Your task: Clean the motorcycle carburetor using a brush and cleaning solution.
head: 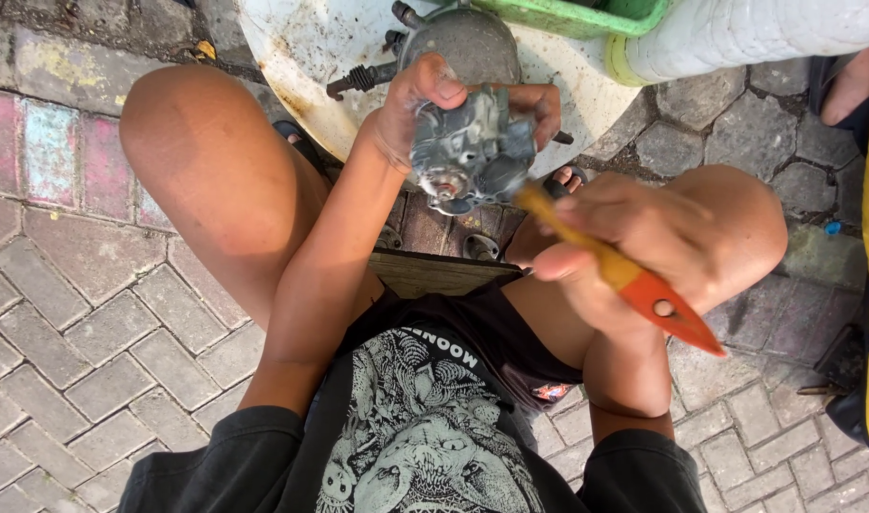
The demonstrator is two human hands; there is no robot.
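R hand [605, 233] grips orange brush [634, 285]; L hand [425, 104] holds grey carb [472, 152]

Under me I see a paved floor [83, 332] of grey interlocking bricks, some at the upper left tinted pink and pale blue. A white basin [302, 57] sits on it ahead, stained with rust-brown grime, with a round metal part [472, 43] lying inside. A wooden stool [434, 271] stands on the bricks between the knees. A small blue scrap [832, 228] lies on the paving at the right.
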